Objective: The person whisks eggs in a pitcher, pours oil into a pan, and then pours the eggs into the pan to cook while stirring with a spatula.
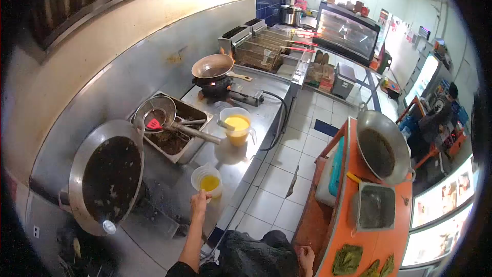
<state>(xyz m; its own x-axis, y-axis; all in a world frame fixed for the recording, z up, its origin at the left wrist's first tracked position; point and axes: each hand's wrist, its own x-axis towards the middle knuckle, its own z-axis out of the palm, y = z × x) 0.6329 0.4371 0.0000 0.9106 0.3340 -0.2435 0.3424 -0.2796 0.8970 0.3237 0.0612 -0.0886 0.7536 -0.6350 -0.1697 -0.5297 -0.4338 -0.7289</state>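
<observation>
My left hand [199,204] is closed on the near rim of a translucent plastic container [215,193] with yellow liquid in it, on the steel counter. Beyond it stands a clear plastic jug [248,131] of thicker yellow mixture, with a utensil handle over its rim. A light-coloured frying pan [211,65] sits on the burner [214,88], where flames show. My right hand [306,260] hangs low by my side next to the orange table, its fingers loosely curled. I see nothing in it.
Left is a big wok [77,174] of dark oil. A steel tray [177,153] holds a strainer [166,105] and a red-ended utensil [153,124]. Fryers [259,46] stand beyond. On the orange table [328,246] are another wok [405,172] and a steel pan [361,210]. A person [438,110] is far right.
</observation>
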